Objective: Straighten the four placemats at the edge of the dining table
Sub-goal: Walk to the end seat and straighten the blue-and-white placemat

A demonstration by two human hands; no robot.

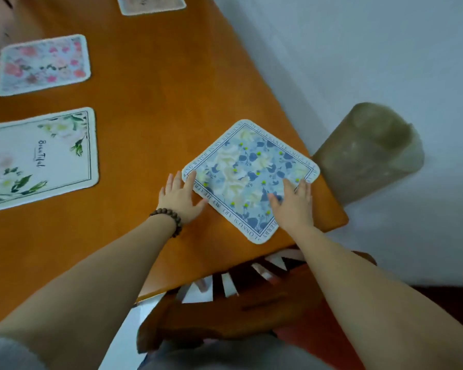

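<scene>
Placemats, four, on an orange wooden dining table.

Item one: blue floral placemat with cream blooms and a lettered border, lying near the table's corner, turned cornerwise so that one point faces the near edge and another reaches just short of the right-hand edge.

Item two: white placemat with green leaves and a handwritten word, lying flat at the left, well apart from the blue one.

Item three: pink floral placemat, farther along the left side, its edges roughly in line with item two.

Item four: pale placemat, cut off by the top of the view, pattern too blurred to tell.

Left hand: flat, fingers spread, palm on the bare wood, fingertips touching the blue mat's left corner and lower-left border. Dark bead bracelet on the wrist.

Right hand: flat, fingers spread, pressed down on the mat's lower-right part.

Wooden chair: slatted back below the table's near edge.

Grey-brown rounded object: on the floor beside the corner, blurred.
</scene>
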